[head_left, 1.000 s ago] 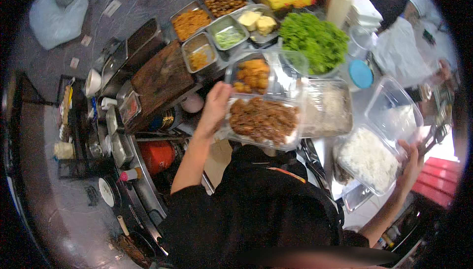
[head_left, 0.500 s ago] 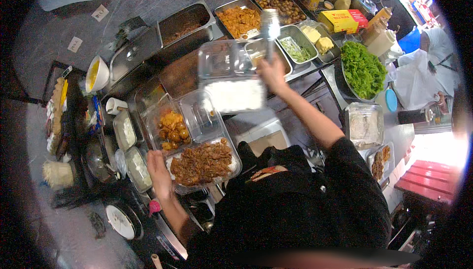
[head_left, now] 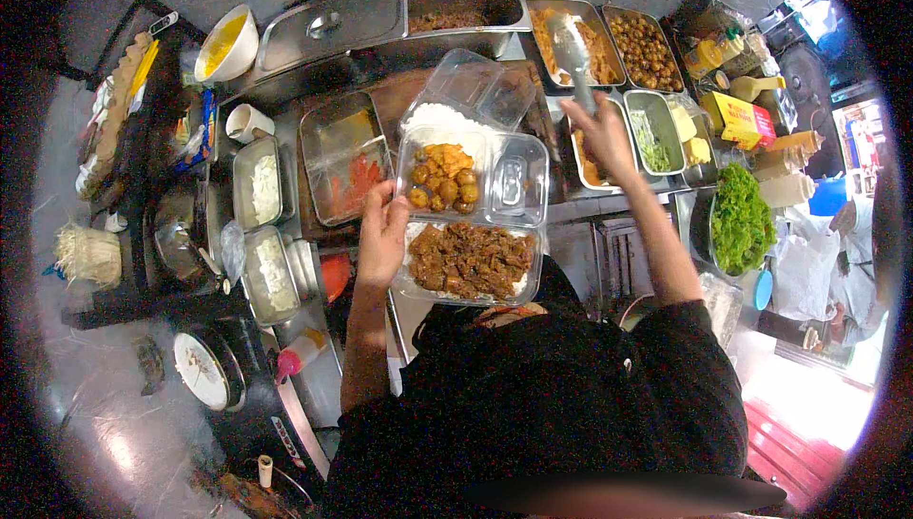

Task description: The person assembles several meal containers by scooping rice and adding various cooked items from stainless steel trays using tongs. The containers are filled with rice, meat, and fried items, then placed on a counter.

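My left hand (head_left: 378, 239) is closed on the left edge of a clear plastic takeout container (head_left: 540, 182). Saucy brown meat (head_left: 471, 260) over white rice fills its near compartment. Small round potatoes (head_left: 443, 194) topped with an orange mash-like food sit in the far left one; the far right compartment holds no food. Beyond it, partly covered, lies another clear container (head_left: 495, 82) with white rice. My right hand (head_left: 604, 144) grips a metal serving utensil (head_left: 573, 55), its broad head over a steel tray (head_left: 620, 75) of orange food. Motion blur hides whether it is a spoon or tongs.
Steel pans of browned potatoes (head_left: 645, 48), shredded greens (head_left: 651, 139) and ground meat (head_left: 445, 17) line the far side. Lettuce (head_left: 742, 220) and squeeze bottles (head_left: 785, 191) stand right. Tubs of chopped white food (head_left: 268, 186) and a white bowl (head_left: 233, 48) are left.
The view has turned. My right hand has carried the utensil from above the rice container to the orange-food tray. The left-held container now overlaps the rice container.
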`<action>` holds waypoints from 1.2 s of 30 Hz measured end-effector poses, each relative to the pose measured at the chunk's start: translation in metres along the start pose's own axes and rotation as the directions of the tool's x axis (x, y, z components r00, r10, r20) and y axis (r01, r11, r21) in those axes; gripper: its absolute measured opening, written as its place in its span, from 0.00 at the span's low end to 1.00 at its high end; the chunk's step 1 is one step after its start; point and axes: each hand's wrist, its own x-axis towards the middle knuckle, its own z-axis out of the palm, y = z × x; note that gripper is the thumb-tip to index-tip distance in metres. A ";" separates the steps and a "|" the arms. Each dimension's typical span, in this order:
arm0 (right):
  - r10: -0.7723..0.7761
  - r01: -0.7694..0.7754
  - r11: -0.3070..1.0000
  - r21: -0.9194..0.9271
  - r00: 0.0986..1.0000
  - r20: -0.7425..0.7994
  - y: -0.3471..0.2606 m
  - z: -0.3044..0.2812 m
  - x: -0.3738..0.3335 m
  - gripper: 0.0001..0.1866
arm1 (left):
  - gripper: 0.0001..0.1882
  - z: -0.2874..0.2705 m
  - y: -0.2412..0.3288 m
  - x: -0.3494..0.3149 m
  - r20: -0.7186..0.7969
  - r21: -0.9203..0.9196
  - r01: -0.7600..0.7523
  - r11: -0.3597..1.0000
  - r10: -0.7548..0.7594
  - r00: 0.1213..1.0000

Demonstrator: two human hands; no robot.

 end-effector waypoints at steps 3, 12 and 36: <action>-0.017 0.015 1.000 0.018 0.991 0.135 -0.028 -0.081 -0.003 0.26 | 0.16 0.027 0.003 0.027 0.140 -0.004 0.008 1.000 -0.007 0.990; 0.357 -0.412 0.906 -0.101 0.612 0.705 -0.092 -0.184 0.035 0.15 | 0.18 0.151 0.034 0.092 0.175 0.030 -0.004 1.000 -0.001 0.985; 0.378 -0.216 0.926 -0.311 0.564 0.734 -0.070 -0.205 0.148 0.12 | 0.16 0.262 0.067 0.144 0.104 0.174 -0.107 0.979 0.090 0.991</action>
